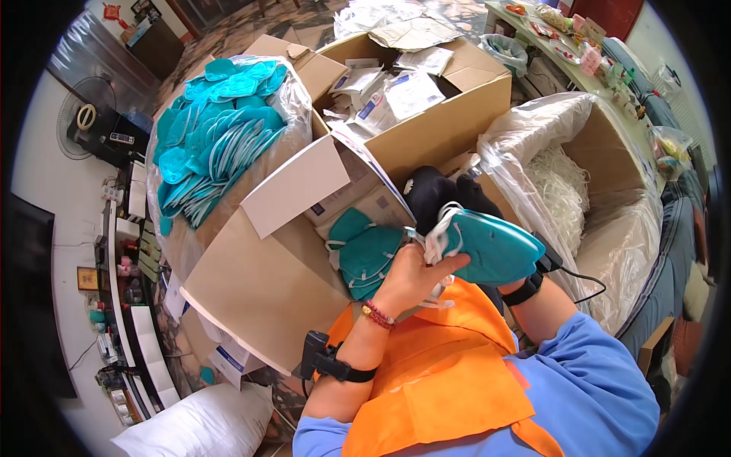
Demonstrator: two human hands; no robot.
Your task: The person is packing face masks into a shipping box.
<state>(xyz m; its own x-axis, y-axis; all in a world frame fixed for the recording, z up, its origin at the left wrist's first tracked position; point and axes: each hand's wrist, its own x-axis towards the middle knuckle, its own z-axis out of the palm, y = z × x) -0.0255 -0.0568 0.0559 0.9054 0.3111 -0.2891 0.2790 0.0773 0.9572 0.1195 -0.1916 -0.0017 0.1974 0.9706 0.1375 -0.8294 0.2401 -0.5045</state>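
Teal face masks (495, 247) with white elastic straps, seemingly a small stack, are held up in front of my orange apron. My left hand (415, 278) is closed at their left end, thumb on top, with bunched white straps (440, 236) at its fingers. Most of my right hand (508, 288) is hidden behind the masks, so its fingers do not show. Just left of my left hand, more teal masks (362, 255) lie in an open cardboard box (266, 263).
A lined box heaped with teal masks (221, 129) stands at far left. Ahead, a cardboard box (449, 126) holds white printed packets (411, 95). At right, a plastic-lined box (617, 167) contains white straps (560, 183). A white sack (205, 423) lies at lower left.
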